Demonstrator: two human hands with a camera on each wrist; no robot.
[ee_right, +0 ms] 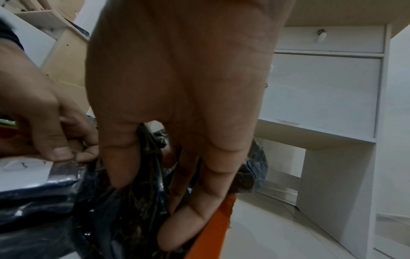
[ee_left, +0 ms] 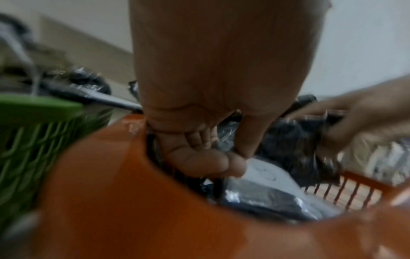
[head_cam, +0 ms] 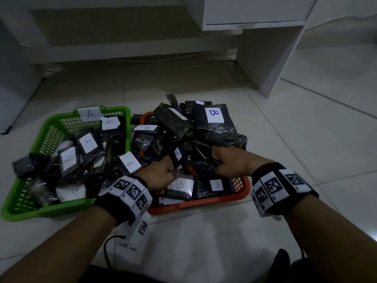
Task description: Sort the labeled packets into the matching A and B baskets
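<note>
Left hand (head_cam: 161,174): fingers pinching a B-labelled packet (head_cam: 179,185) in the orange basket (head_cam: 204,203).
Right hand (head_cam: 228,160): fingers curled round a black packet (ee_right: 133,201) whose label is hidden.
Labels: "A" on the green basket (head_cam: 26,211), "B" on heaped packets.
Right wrist view only: drawer knob (ee_right: 321,36).

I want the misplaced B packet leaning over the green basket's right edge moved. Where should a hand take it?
Pinch the B packet by its raised, label-bearing end, coming from above on the orange basket side; that end looks exposed, its lower end is buried.
</note>
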